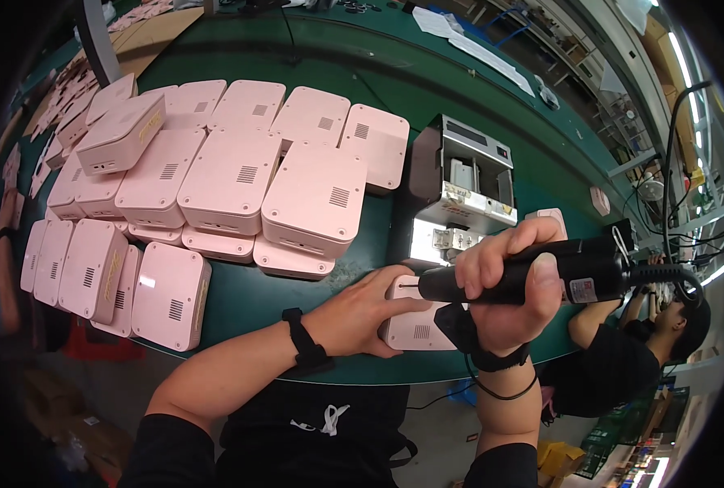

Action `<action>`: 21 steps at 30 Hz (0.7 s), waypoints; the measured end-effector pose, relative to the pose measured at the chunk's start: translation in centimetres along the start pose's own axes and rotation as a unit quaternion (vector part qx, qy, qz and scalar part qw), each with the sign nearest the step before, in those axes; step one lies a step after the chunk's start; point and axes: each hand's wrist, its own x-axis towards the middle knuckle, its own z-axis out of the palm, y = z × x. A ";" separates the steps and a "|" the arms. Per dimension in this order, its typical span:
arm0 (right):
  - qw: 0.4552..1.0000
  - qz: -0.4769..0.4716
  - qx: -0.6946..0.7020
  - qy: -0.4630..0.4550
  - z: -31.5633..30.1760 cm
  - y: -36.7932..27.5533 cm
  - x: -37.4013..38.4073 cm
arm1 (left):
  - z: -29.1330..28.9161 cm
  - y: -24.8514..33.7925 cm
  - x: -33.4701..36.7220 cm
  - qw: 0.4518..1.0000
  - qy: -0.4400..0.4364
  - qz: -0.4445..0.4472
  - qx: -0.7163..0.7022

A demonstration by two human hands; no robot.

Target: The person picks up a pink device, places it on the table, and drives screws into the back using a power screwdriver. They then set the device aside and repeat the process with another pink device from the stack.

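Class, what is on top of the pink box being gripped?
The left hand rests on the pink box; a screwdriver reaches over it. Vent slots show; the screwdriver and right hand hide its right end.

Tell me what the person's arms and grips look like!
The sleeves are black. The left wristband is black; so is the right wristband, with a thin dark cord near it. The left grip and right grip are bare, without gloves.

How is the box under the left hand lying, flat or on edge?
Flat, it seems: the box shows its vented face upward, with the left hand's thumb across it.
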 end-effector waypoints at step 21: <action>0.998 0.032 0.044 -0.012 -0.2 0.1 0.1 | 0.0 0.5 -0.1 0.999 0.011 0.019 0.046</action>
